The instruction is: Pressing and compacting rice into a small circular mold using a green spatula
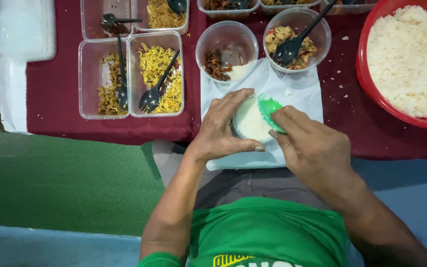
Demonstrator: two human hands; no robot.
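Cupping a small round clear plastic bowl of white rice (pixel 249 123), the left hand (pixel 222 129) is gripping its rim at nine o'clock, while the right hand (pixel 312 146) is pinching a green plastic spoon (pixel 269 110) over its three o'clock edge. The bowl is sitting on a white paper sheet (pixel 302 91) at the counter's near edge. At one o'clock, a big red plastic basin of rice (pixel 366 74) is standing.

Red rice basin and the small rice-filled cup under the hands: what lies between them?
Head view: only maroon tablecloth with stray grains and the white sheet's edge.
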